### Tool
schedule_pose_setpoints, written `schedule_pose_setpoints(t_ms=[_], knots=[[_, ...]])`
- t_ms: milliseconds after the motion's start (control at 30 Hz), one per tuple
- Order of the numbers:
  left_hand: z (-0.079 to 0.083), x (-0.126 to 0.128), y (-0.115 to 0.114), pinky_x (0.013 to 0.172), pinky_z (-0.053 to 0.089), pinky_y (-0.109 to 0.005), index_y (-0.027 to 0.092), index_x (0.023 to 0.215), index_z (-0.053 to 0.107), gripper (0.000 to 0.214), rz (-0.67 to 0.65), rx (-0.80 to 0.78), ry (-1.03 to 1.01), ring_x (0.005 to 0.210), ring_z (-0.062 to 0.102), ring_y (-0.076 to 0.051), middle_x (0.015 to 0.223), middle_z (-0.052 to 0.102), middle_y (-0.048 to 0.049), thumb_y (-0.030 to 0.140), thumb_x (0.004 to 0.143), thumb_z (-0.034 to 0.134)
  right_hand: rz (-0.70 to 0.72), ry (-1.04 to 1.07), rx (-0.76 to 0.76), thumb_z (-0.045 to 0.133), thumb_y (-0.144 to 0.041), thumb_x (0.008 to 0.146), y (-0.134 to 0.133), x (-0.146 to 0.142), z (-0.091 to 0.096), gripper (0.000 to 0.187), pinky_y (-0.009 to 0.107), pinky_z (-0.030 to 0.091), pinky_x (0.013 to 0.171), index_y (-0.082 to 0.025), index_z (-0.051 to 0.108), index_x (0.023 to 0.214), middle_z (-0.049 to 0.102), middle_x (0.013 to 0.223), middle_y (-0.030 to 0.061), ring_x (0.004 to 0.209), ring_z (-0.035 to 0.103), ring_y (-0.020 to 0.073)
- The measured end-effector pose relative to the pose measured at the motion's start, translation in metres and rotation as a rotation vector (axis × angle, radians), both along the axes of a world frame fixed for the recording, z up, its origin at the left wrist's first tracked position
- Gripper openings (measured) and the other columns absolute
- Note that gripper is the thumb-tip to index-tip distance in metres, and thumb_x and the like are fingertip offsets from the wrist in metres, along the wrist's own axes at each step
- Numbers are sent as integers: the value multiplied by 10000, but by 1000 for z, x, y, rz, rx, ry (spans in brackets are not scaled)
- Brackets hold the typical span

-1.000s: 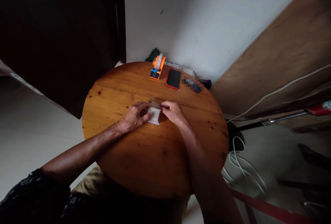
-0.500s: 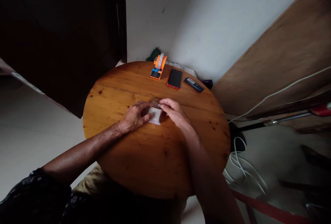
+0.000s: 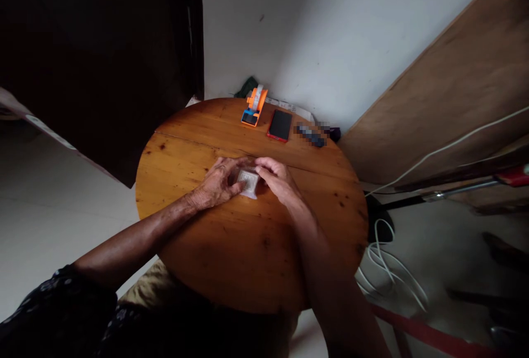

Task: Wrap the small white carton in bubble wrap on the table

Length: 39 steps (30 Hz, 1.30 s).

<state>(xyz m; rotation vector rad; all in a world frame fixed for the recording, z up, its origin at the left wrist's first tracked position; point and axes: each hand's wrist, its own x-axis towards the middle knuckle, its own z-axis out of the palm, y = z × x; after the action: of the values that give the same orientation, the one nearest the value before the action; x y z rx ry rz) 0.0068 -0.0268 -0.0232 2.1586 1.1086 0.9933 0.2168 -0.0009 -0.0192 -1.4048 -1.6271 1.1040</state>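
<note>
A small pale square packet [image 3: 248,183], with a patterned top and what looks like clear wrapping, rests on the round wooden table [image 3: 231,253]. My left hand [image 3: 218,183] grips it from the left, thumb on its near left edge and fingers curled round the far side. At the far right corner, my right hand [image 3: 278,177] has thumb and forefinger closed on the edge of the wrapping. The fingertips of both hands almost meet behind the packet, so its far edge is partly hidden.
Toward the wall stand an orange and blue tape dispenser [image 3: 254,106], a red-edged phone [image 3: 280,125] and a dark handheld object [image 3: 309,135], its surface blurred out. A white cable [image 3: 378,253] lies coiled on the floor at right. A dark door [image 3: 103,71] is at left.
My left fingers have stretched further round the packet's far side, over the clear flap, toward my right fingertips. The right hand and packet are almost unchanged.
</note>
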Motion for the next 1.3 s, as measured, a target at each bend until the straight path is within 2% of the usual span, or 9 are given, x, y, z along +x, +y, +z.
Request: schedule_pose_setpoints(t_ms=[167, 233, 367, 533, 633, 800, 900, 1100, 1300], knots=[[2, 2, -1, 1000, 499, -492, 240, 1367, 585, 534, -4, -4, -14, 1113, 596, -293, 1183, 703, -92, 277, 840, 666, -63, -2, -47, 599, -427, 872, 5, 0, 0, 288, 298, 519, 649, -243, 678, 1078, 720, 924, 33, 772, 650, 177], [4, 3, -2, 1009, 499, -493, 243, 1374, 584, 543, -16, -4, -34, 1118, 604, -291, 1196, 705, -91, 264, 837, 663, -66, -12, -68, 591, -455, 881, 11, -2, 3, 277, 287, 504, 622, -245, 679, 1039, 711, 894, 24, 739, 635, 167], [3, 4, -2, 1012, 496, -494, 210, 1382, 581, 547, -27, -15, -50, 1124, 613, -296, 1203, 702, -118, 282, 844, 654, -48, -55, -53, 656, -408, 844, 29, -12, 5, 200, 295, 514, 678, -233, 666, 941, 693, 823, 7, 742, 637, 159], [-1, 5, 0, 1013, 494, -495, 200, 1329, 606, 498, -10, -28, -54, 1169, 603, -312, 1215, 698, -127, 334, 852, 654, -106, 13, -47, 658, -223, 758, 45, -25, -7, 349, 321, 536, 741, -225, 638, 1107, 714, 864, 4, 775, 670, 164], [-3, 6, -1, 1003, 503, -499, 212, 1263, 637, 429, 8, -47, -56, 1163, 604, -313, 1193, 703, -113, 327, 850, 658, -125, 77, 16, 624, -245, 757, 44, -23, -13, 381, 357, 537, 831, -226, 626, 1137, 726, 915, 16, 855, 685, 180], [-7, 5, -1, 955, 531, -477, 185, 1216, 635, 407, 64, -92, -72, 1091, 621, -294, 1152, 684, -127, 333, 841, 691, -62, 130, 63, 641, -367, 787, 33, -15, -14, 356, 382, 534, 854, -246, 624, 1122, 717, 995, 39, 900, 675, 196], [-8, 4, 0, 957, 532, -472, 176, 1207, 623, 408, 65, -93, -84, 1087, 617, -284, 1152, 661, -134, 336, 840, 698, -31, 170, 77, 641, -383, 789, 29, -14, -10, 366, 379, 542, 814, -240, 615, 1125, 701, 995, 43, 846, 663, 187], [-12, 4, 2, 1048, 494, -523, 208, 1308, 557, 549, 100, -72, -128, 1248, 543, -320, 1323, 587, -154, 321, 804, 743, 85, 142, 89, 667, -377, 796, 24, -14, 5, 370, 360, 555, 744, -239, 628, 1137, 693, 936, 26, 775, 656, 171], [-14, 7, 2, 1023, 526, -495, 169, 1488, 402, 694, -23, -306, -264, 1235, 587, -310, 1393, 559, -193, 303, 863, 672, 163, 114, 110, 648, -277, 779, 17, -11, 20, 320, 313, 527, 686, -209, 641, 1092, 692, 849, 10, 708, 627, 142]])
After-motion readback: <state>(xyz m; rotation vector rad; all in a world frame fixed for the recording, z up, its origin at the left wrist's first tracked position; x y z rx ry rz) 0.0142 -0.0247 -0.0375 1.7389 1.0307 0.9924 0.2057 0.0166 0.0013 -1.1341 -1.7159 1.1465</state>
